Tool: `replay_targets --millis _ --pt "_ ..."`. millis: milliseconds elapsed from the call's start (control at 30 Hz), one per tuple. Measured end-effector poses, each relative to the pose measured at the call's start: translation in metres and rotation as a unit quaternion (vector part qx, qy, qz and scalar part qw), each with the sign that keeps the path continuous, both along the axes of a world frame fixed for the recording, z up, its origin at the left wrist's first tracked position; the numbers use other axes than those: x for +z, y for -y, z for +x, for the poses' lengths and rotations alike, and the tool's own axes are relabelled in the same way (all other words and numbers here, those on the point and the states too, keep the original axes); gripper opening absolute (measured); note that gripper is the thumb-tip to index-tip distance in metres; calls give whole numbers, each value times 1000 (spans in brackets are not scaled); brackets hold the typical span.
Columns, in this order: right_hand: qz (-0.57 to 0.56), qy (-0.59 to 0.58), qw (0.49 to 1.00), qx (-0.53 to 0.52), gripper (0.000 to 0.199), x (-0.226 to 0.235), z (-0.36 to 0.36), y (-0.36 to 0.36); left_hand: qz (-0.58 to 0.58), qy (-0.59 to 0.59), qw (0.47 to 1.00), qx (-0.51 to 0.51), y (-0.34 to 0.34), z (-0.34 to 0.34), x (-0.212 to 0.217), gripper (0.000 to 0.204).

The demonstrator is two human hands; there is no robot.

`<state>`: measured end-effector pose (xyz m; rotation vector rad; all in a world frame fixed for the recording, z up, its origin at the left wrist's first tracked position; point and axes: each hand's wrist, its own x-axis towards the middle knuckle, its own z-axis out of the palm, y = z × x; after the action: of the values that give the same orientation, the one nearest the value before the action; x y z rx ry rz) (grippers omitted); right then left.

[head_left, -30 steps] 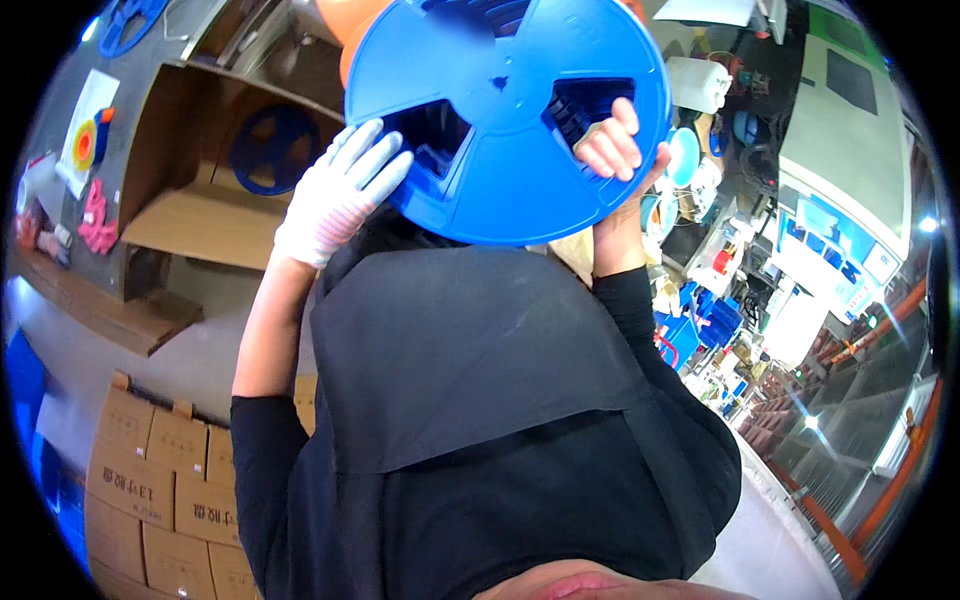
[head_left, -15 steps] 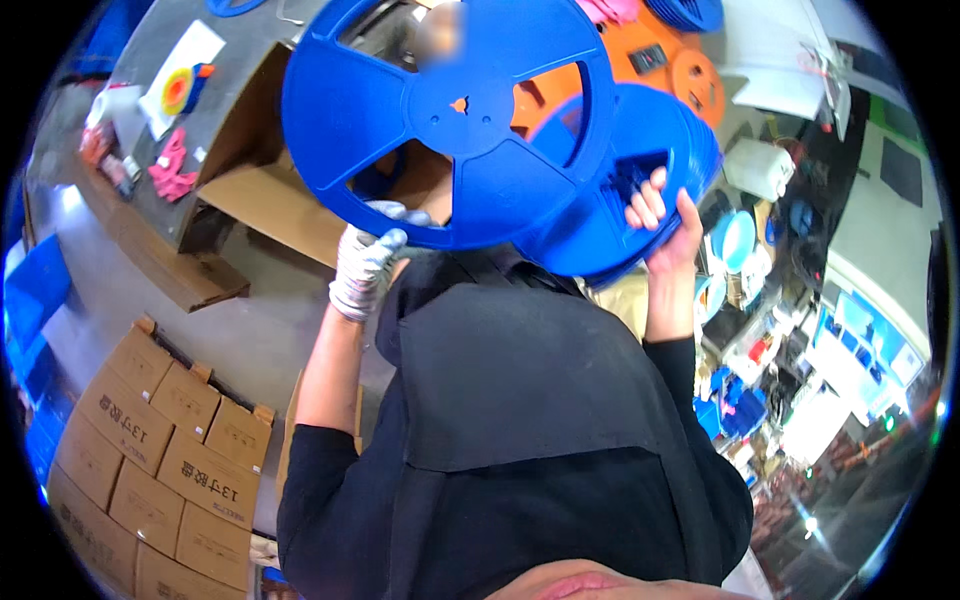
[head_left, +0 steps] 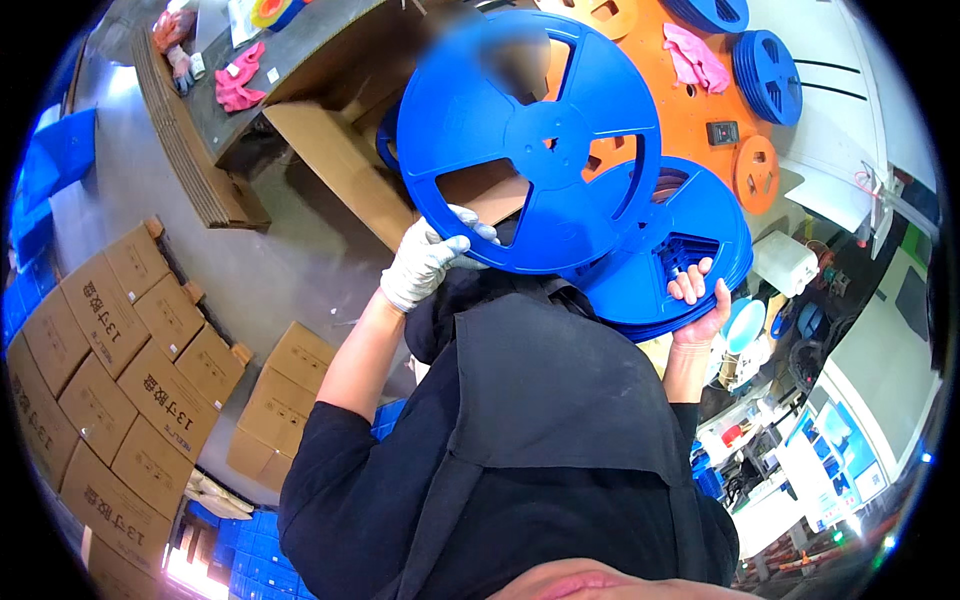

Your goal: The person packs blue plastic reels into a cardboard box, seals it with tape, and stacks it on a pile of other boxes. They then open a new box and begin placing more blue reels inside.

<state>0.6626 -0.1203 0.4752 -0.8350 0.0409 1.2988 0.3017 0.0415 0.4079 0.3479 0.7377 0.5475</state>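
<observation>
Blue reel point(head_left: 530, 140) (no long axis) is rim-clamped by left hand point(head_left: 425, 262), centred at its fingers' 1 o'clock; reel stack point(head_left: 640, 258), at reel's 4 o'clock, is gripped by right hand point(head_left: 706, 318).

pink cloth point(head_left: 697, 60) and small dark box point(head_left: 722, 133) on an orange tabletop point(head_left: 690, 122)

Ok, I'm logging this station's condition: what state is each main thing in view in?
Left hand: gloved, closed on the single blue reel.
Single blue reel: held at its rim, windows see-through.
Right hand: bare, gripping the stack of blue reels.
Stack of blue reels: held together; support beneath hidden.
Cardboard box: open, flap folded outward.
Cartons, lower left: stacked; those visible look closed.
Pink cloth-like item: lying on the orange surface.
</observation>
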Motion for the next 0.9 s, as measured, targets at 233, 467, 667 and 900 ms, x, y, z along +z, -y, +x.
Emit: replay_targets --millis 233,467,667,900 --pt "-13 4 1000 22 29 -2 3 -8 -21 26 999 25 21 -16 -24 33" --pt "-13 25 1000 11 29 -1 0 3 0 0 1000 13 17 -19 -28 33" --pt "-19 81 995 -57 28 0 -13 24 400 -252 868 -154 -57 66 -69 24" --pt "1 101 986 -131 31 -8 -28 42 499 -357 693 -378 -118 209 -153 22"
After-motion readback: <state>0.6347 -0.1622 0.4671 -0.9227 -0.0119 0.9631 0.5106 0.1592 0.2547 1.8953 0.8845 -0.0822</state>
